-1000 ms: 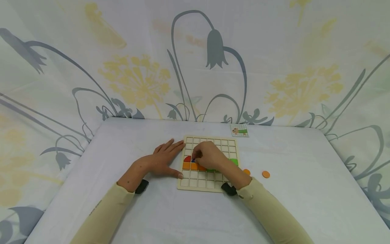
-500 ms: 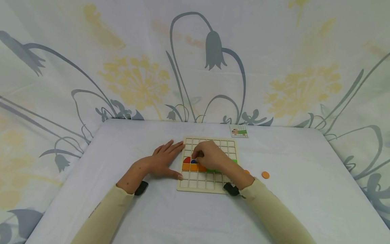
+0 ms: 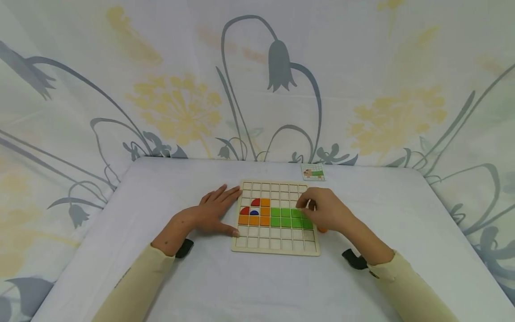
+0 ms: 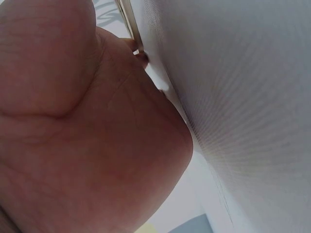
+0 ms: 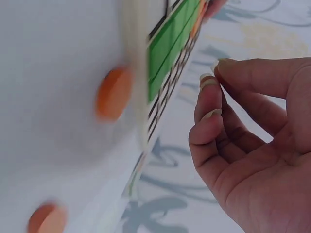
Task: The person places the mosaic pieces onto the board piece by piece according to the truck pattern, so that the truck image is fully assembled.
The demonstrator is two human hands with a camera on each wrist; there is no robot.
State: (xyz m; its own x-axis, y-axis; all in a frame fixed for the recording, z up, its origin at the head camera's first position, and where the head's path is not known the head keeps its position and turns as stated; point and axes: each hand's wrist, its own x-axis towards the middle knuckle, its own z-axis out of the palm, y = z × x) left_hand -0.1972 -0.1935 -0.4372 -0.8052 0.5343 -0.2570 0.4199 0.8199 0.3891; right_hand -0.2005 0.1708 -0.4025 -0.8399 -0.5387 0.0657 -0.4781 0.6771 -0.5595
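A wooden grid board [image 3: 277,253] lies flat on the table. Its cells hold two red quarter-round pieces [image 3: 255,202], a blue half-round piece [image 3: 254,213], several orange squares [image 3: 265,202] and a block of green squares [image 3: 275,222]. Spread fingers and thumb of my left hand [image 3: 213,212] rest at the board's left edge, palm down. My right hand [image 3: 326,208] hovers over the board's right side, hiding some of the green squares. In the right wrist view its fingers are loosely bent, thumb and index fingertips together, with no piece between them.
Two orange discs lie beyond the board's right edge in the right wrist view, one near disc [image 5: 114,93] and one farther disc [image 5: 47,219]. A small pattern card [image 3: 313,171] sits behind the board, by the flowered backdrop [image 3: 257,89].
My right hand has left the blue half-round piece, which stays in its cell, and has moved rightward across the board, uncovering the pieces beneath. My left hand has stayed in place.
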